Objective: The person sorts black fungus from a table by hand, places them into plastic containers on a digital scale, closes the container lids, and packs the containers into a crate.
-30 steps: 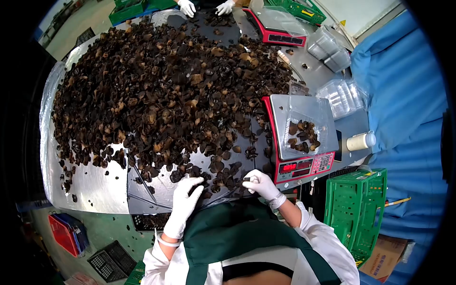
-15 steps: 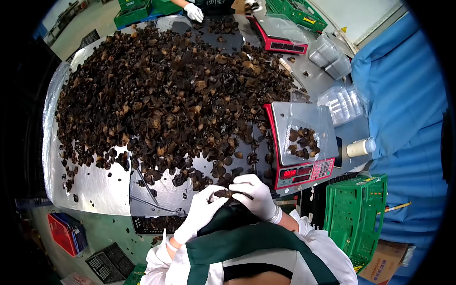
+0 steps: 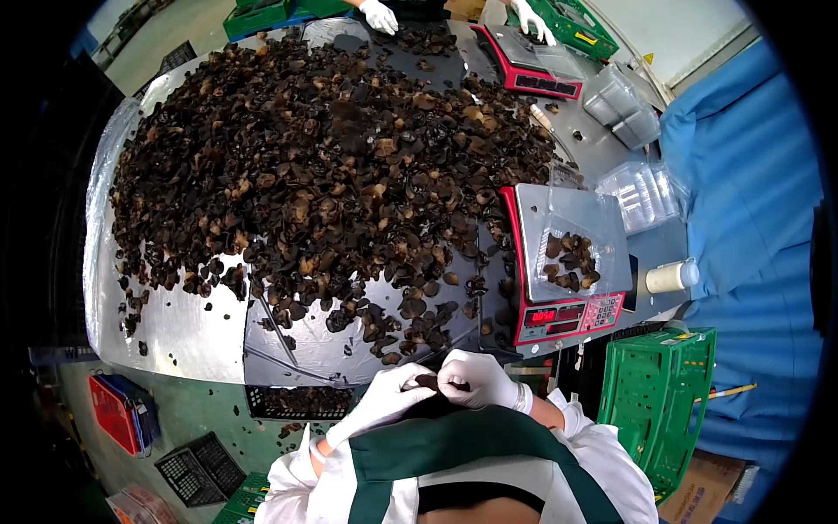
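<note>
Both my hands wear white gloves and meet close to my apron, at the table's near edge. Between them is a dark brown wood ear mushroom (image 3: 427,382), partly covered by the fingers. My left hand (image 3: 391,395) pinches its left end. My right hand (image 3: 478,381) is curled closed around the right end. Beyond them a large heap of wood ear mushrooms (image 3: 305,166) spreads over the metal table (image 3: 196,336). Right of the heap, a red scale (image 3: 572,312) with lit red digits carries a clear plastic tray (image 3: 552,249) holding several mushroom pieces.
Clear plastic trays (image 3: 637,196) and a white-lidded bottle (image 3: 672,276) stand right of the scale. Green crates (image 3: 655,410) are at my right, a black crate (image 3: 257,403) below the table edge. Across the table, a co-worker's gloved hands (image 3: 379,16) are near a second red scale (image 3: 543,85).
My hands have moved slightly down, closer to my body, and the right fingers have curled in more around the mushroom. A co-worker's gloved hand now reaches over the far scale.
</note>
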Demonstrator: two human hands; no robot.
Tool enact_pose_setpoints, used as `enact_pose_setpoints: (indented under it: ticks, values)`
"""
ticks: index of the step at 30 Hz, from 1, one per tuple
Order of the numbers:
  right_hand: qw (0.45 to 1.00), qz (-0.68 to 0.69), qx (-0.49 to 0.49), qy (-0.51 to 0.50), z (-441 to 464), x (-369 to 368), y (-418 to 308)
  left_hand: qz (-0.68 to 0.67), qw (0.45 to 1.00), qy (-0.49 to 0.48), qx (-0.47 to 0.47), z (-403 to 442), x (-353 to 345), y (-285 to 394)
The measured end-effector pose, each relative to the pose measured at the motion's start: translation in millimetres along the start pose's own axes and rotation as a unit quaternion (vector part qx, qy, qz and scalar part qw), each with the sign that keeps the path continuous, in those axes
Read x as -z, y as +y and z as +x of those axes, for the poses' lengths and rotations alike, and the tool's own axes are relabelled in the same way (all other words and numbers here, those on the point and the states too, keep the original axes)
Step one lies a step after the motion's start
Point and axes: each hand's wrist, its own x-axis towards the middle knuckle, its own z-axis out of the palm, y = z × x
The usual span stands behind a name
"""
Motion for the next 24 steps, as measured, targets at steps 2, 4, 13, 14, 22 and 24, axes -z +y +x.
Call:
enact_pose_setpoints:
  ticks: [2,4,13,14,22,24]
  values:
    - [0.997,-0.034,0.06,0.037,3.0,-1.8,1.7,-0.022,0.998,-0.028,-0.05,-5.7,9.4,-3.4]
    - [0.991,-0.052,0.087,0.086,6.7,17.9,7.5,0.042,0.996,0.031,-0.069,-20.2,23.6,-16.1]
    - [0.949,-0.303,0.004,0.08,10.1,10.1,85.4,0.338,0.857,0.367,-0.126,-8.3,42.4,-88.9]
    - [0.946,-0.316,0.026,0.065,16.8,3.9,90.5,0.35,0.859,0.354,-0.119,-3.1,37.9,-88.0]
    - [0.927,-0.37,0.043,-0.039,59.8,-11.9,91.5,0.436,0.845,0.274,-0.145,23.9,36.5,-84.2]
    - [0.923,-0.379,0.048,-0.043,66.0,-12.8,88.8,0.461,0.837,0.265,-0.13,30.9,38.5,-83.4]
